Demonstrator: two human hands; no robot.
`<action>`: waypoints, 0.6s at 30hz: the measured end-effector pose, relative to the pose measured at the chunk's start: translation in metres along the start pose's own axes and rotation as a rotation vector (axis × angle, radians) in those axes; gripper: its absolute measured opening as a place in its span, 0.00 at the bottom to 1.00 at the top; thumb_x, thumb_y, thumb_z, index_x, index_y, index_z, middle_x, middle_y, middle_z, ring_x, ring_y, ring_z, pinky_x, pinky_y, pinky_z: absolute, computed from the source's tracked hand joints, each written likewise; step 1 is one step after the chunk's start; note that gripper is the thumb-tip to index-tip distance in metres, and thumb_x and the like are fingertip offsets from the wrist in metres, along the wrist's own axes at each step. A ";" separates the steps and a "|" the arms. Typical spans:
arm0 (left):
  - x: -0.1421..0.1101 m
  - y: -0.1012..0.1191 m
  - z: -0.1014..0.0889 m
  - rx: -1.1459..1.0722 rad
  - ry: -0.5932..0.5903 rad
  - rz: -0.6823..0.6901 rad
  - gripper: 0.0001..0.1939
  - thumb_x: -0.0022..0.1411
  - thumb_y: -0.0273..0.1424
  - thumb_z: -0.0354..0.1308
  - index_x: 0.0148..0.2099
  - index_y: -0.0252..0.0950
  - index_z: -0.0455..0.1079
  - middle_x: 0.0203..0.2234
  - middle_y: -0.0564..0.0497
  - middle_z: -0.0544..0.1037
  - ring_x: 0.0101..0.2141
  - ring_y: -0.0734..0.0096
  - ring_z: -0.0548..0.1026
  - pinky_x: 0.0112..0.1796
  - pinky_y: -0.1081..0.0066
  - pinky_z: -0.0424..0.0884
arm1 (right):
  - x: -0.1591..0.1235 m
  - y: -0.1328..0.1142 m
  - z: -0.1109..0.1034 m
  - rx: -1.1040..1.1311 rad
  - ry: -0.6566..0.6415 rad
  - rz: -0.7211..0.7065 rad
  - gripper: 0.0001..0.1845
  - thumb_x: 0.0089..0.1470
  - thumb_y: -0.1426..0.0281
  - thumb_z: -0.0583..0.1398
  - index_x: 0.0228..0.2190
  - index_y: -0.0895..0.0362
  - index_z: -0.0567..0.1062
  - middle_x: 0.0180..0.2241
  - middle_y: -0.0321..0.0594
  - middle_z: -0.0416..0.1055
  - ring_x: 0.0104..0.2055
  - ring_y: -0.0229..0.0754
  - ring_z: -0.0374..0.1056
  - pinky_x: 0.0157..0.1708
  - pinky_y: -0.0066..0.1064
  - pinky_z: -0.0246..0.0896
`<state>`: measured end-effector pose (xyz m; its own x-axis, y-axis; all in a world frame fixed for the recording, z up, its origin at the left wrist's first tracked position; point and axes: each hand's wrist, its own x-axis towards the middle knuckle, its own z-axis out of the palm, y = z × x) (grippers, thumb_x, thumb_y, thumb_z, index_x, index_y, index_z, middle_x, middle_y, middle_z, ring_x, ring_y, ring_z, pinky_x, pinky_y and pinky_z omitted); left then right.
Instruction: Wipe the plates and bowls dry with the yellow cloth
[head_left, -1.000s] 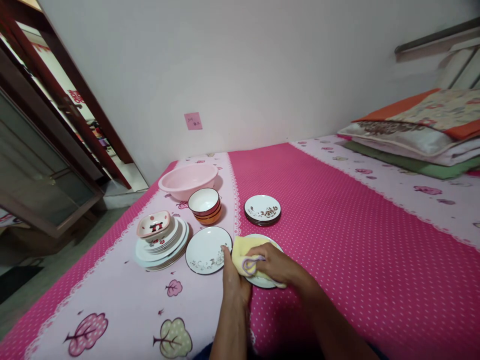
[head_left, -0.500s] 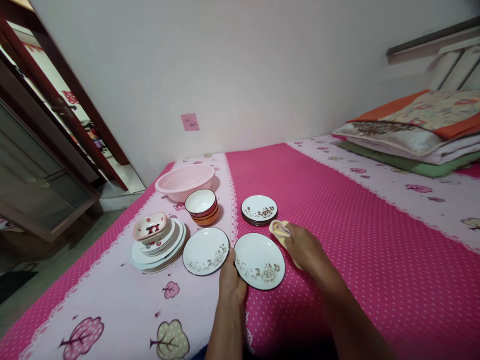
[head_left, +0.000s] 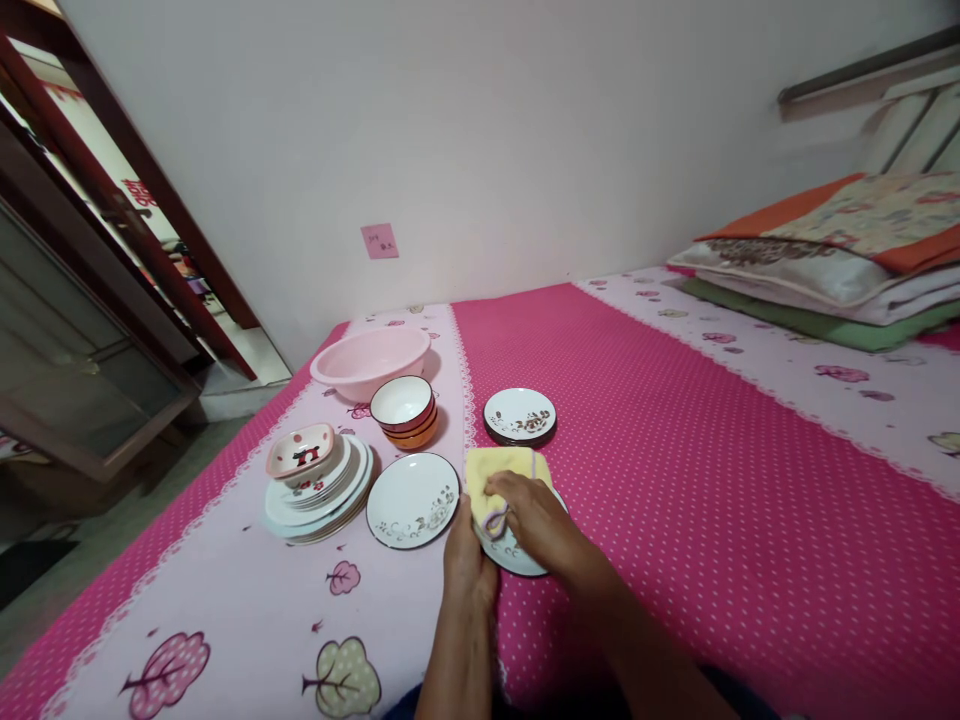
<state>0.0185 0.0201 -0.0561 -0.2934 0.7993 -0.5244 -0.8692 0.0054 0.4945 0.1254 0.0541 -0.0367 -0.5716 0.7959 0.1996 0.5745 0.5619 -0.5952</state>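
My left hand [head_left: 469, 550] grips the left edge of a white plate [head_left: 517, 556] with a dark rim and brown flowers; its fingers are partly hidden under the plate. Over that plate, my right hand [head_left: 531, 512] is closed on a yellow cloth [head_left: 487, 475] with a purple edge, which lies against the plate and covers much of its face. Just left of my left hand lies a matching plate [head_left: 412, 500]. Beyond the cloth is a stack of smaller flowered plates [head_left: 519, 415].
At left, a square bowl [head_left: 301, 452] tops a stack of white plates [head_left: 352, 490]. Behind stand stacked brown-rimmed bowls [head_left: 403, 405] and a pink basin [head_left: 367, 362]. Folded bedding [head_left: 825, 270] lies at the far right of the bed, against the wall.
My right hand has moved left with the cloth, from beside the plate onto it. The cloth has spread out over the plate. My left hand keeps its hold.
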 end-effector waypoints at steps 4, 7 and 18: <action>-0.004 -0.001 0.002 -0.001 0.020 0.016 0.18 0.75 0.30 0.53 0.60 0.26 0.73 0.44 0.36 0.85 0.47 0.52 0.84 0.54 0.56 0.79 | -0.003 0.007 -0.011 -0.098 -0.007 0.174 0.22 0.56 0.83 0.52 0.47 0.59 0.78 0.50 0.53 0.80 0.51 0.51 0.75 0.50 0.36 0.63; -0.005 -0.001 0.003 -0.001 0.044 0.003 0.20 0.75 0.32 0.52 0.63 0.26 0.71 0.44 0.35 0.85 0.48 0.50 0.84 0.54 0.53 0.79 | -0.007 0.010 -0.022 -0.147 -0.054 0.275 0.14 0.60 0.79 0.54 0.40 0.60 0.79 0.43 0.57 0.81 0.44 0.53 0.77 0.43 0.37 0.63; -0.007 0.001 0.004 -0.013 0.025 -0.078 0.25 0.76 0.36 0.52 0.63 0.21 0.70 0.44 0.30 0.84 0.48 0.46 0.84 0.52 0.50 0.80 | -0.014 -0.009 -0.037 0.209 -0.249 0.220 0.01 0.45 0.73 0.63 0.24 0.56 0.77 0.27 0.41 0.80 0.31 0.47 0.74 0.28 0.30 0.60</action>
<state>0.0211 0.0170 -0.0491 -0.2345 0.7815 -0.5781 -0.8946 0.0592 0.4430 0.1495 0.0466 -0.0056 -0.5877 0.7985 -0.1303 0.5820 0.3054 -0.7536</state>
